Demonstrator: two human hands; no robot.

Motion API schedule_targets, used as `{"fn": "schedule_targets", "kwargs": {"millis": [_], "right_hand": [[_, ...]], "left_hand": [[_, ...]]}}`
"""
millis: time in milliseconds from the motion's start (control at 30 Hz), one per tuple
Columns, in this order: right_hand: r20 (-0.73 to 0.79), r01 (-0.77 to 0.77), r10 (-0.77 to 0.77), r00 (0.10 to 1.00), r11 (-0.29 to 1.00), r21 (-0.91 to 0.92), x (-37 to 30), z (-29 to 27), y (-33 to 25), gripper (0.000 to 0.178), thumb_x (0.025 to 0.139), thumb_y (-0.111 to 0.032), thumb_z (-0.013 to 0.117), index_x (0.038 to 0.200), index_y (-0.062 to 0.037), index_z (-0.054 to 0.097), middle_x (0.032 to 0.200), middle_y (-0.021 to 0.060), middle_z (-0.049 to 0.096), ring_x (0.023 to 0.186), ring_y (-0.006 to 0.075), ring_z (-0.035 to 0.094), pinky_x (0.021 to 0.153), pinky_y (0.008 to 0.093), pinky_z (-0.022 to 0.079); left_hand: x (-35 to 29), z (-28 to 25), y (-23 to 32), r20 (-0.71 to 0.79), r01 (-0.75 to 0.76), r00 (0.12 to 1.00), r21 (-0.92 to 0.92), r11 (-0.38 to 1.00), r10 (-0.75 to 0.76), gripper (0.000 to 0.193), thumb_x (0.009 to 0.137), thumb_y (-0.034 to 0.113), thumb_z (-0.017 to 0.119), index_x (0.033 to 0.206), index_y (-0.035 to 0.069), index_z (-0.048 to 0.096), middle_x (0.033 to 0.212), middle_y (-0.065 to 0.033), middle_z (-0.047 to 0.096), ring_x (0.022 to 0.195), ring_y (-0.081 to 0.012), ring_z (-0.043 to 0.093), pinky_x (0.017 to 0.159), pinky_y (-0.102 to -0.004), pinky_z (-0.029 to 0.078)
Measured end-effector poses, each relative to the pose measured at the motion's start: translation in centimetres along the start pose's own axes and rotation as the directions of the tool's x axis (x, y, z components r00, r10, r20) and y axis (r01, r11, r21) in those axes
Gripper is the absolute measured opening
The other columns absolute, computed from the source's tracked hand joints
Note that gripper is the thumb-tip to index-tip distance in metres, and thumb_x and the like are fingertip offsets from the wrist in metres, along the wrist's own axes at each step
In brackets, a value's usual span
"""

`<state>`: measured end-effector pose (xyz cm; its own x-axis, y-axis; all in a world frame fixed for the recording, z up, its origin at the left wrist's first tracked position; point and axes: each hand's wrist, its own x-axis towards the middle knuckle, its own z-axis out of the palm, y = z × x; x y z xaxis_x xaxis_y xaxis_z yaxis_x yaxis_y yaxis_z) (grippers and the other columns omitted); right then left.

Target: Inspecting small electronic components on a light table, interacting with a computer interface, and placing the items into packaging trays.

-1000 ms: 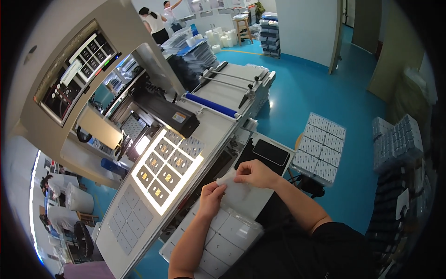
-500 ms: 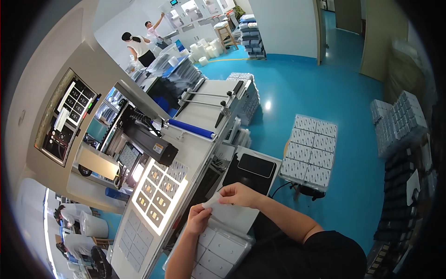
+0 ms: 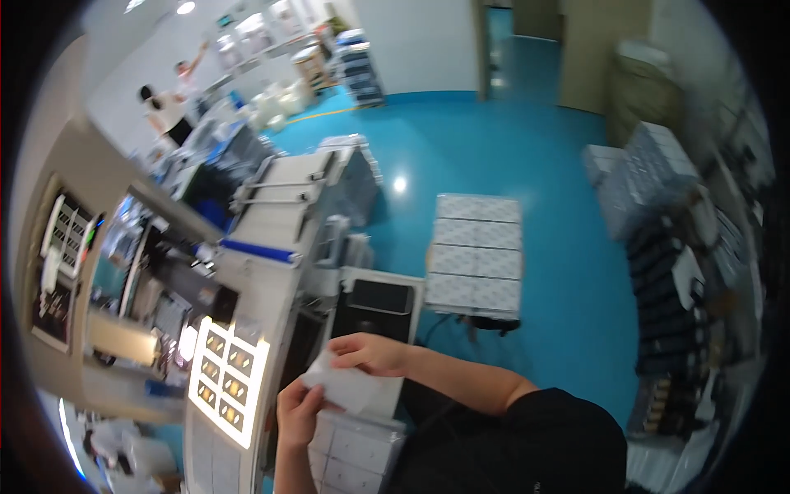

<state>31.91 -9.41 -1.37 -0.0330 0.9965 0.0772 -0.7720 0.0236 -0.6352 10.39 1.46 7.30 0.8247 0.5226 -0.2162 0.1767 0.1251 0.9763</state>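
White sheet (image 3: 350,389), thin and slightly curled, is held up between both hands just above a stack of printed white sheets (image 3: 362,449) at the lower middle of the view, close in front of the person's dark-clothed body. Largest in the scene is the blue floor (image 3: 494,156), which is seen stretching away toward the far wall. Next in size is the long grey-white machine (image 3: 280,239), which is set along the person's left and is fitted with a control screen (image 3: 70,239) on a beige panel at its far left side. A low pile of flat white packs (image 3: 476,255) is seen standing on the floor ahead, well apart from the hands, and darker stacked goods (image 3: 658,272) are ranged along the right edge. A lit panel (image 3: 228,380) carrying a grid of small dark squares is seen glowing just left of the hands, and a black device (image 3: 374,306) is placed just beyond them. Two other people (image 3: 169,103) are seen far off at the upper left, too small for detail. The sheet's upper edge is pinched by the right hand (image 3: 370,354), whose fingers are closed over it from above. Its lower left corner is gripped by the left hand (image 3: 300,412), with thumb and fingers closed on the paper.
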Motion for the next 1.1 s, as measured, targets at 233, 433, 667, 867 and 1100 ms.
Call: {"fn": "schedule_targets", "kwargs": {"millis": [233,433,667,867,1100], "right_hand": [[0.067,0.065,-0.055,0.996,0.985,-0.159,-1.8,3.1,-2.3,0.018,0.112,-0.020,0.068,0.126,-0.0097,0.071,0.103,-0.0030,0.071,0.087,0.0052,0.067,0.066,0.0246,0.055],[0.162,-0.057,0.102,0.981,0.963,-0.263,-1.4,5.7,-1.0,0.024,0.113,-0.024,0.066,0.131,-0.0084,0.067,0.097,-0.0021,0.067,0.081,0.0067,0.065,0.064,0.0257,0.053],[0.410,-0.041,0.134,0.902,0.973,-0.228,-0.1,6.9,0.6,0.045,0.110,-0.031,0.072,0.143,-0.0026,0.063,0.094,0.0002,0.063,0.081,0.0099,0.063,0.066,0.0271,0.052],[0.239,-0.102,0.214,0.947,0.908,-0.407,0.7,4.9,-2.6,0.042,0.110,-0.024,0.070,0.144,0.0012,0.065,0.096,0.0026,0.066,0.087,0.0115,0.064,0.075,0.0295,0.055],[0.180,0.020,0.043,0.983,0.941,-0.337,2.4,0.2,-3.9,0.051,0.109,-0.038,0.074,0.139,0.0024,0.067,0.088,0.0053,0.064,0.078,0.0154,0.062,0.066,0.0298,0.051]], "left_hand": [[-2.8,1.0,2.3,-0.002,0.115,0.993,-0.034,0.993,-0.115,0.030,0.111,0.007,0.058,0.127,-0.017,0.068,0.099,-0.0222,0.079,0.077,-0.0304,0.081,0.071,-0.0428,0.074],[-6.7,-2.0,3.0,-0.031,0.072,0.997,0.258,0.964,-0.066,0.035,0.114,0.021,0.061,0.123,-0.010,0.076,0.100,-0.0105,0.078,0.091,-0.0184,0.076,0.080,-0.0320,0.062],[-13.4,-5.1,2.0,-0.166,0.098,0.985,0.262,0.960,-0.055,0.029,0.111,0.016,0.068,0.118,-0.011,0.077,0.095,-0.0132,0.079,0.088,-0.0221,0.077,0.083,-0.0390,0.066],[-25.4,-8.3,-0.7,-0.721,-0.115,0.681,0.066,0.991,0.127,0.026,0.109,0.005,0.062,0.123,-0.013,0.073,0.105,-0.0175,0.082,0.084,-0.0250,0.081,0.075,-0.0414,0.070],[-49.6,-10.2,-5.3,-0.916,-0.041,-0.304,0.288,0.957,0.263,0.027,0.115,0.019,0.064,0.124,-0.005,0.072,0.114,-0.0118,0.078,0.101,-0.0203,0.076,0.085,-0.0361,0.066]]}}
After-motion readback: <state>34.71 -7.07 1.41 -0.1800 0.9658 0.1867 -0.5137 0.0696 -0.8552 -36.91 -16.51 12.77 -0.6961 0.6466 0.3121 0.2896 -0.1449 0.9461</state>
